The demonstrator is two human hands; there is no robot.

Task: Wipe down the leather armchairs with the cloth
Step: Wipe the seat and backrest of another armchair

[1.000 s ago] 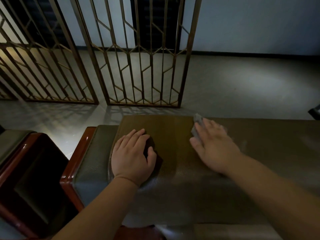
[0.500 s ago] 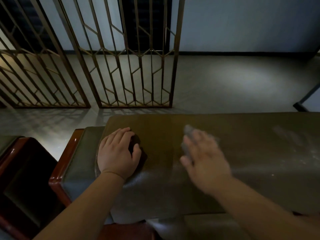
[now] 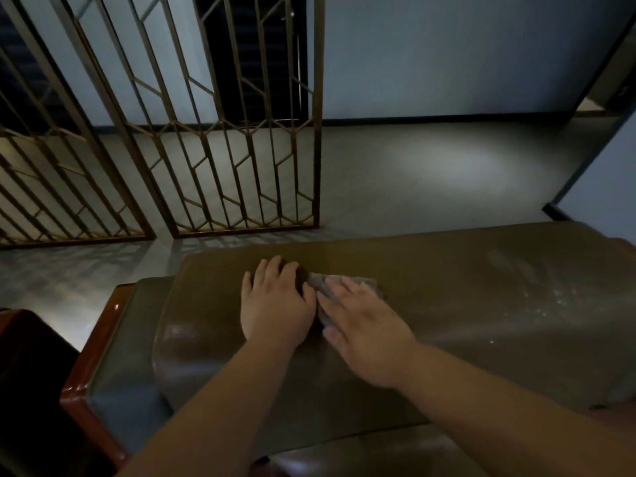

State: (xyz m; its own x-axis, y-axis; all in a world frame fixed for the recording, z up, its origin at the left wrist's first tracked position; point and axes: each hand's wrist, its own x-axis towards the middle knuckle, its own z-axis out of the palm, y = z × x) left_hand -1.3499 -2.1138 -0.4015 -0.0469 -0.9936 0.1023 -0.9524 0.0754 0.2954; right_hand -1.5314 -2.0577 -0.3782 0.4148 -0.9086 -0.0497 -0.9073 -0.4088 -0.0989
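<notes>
Underhand, crumpled cloth (grainy leather)

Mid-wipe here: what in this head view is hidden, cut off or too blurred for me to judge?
- Cloth: mostly hidden under the right hand; its full extent is unclear.
- Right hand: motion-blurred, so finger contact is uncertain.
- Dark thing under the left hand: covered by the fingers; unidentifiable.
- Armchair: right end and front cut off by the frame edges.
- Pale marks on the leather: too dim to tell dust from glare.
</notes>
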